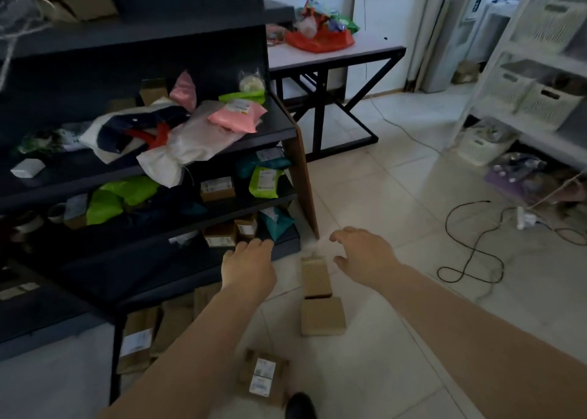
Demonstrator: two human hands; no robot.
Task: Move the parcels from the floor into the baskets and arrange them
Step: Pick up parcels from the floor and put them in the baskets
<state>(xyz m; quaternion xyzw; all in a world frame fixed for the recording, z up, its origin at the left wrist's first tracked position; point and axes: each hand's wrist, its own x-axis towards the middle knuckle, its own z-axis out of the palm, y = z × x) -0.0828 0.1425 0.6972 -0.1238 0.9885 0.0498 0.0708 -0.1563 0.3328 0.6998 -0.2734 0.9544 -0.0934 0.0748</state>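
Two bare forearms extend from the bottom edge toward the frame centre, over a pale tiled floor [413,196]. Occupying the whole left half is a dark shelving unit [127,37] with several tiers. Its middle tier carries a heap of soft mailers, including a pink mailer [236,118] and a white bag [165,161]; the tiers below hold lime-green and teal mailers and small labelled cartons. At upper centre stands a white-topped table [365,51] on a black frame, bearing a red bag [320,42] of mixed items. At the right edge is a white rack [495,69] fitted with white slotted baskets [546,101]. A brown board [301,177] leans against the right end of the shelving unit. A black cable [470,250] loops on the floor at centre right.

The left hand [249,267] is at the front edge of the lowest shelf, fingers loosely extended, holding nothing. The right hand [365,252] hovers above the floor, fingers spread and slightly curved, holding nothing. Between the two hands, on the floor, lies a tan carton [316,277], with a second tan carton [322,317] directly below it in the frame. A labelled carton [265,377] lies at bottom centre, just above a black shoe [300,406].
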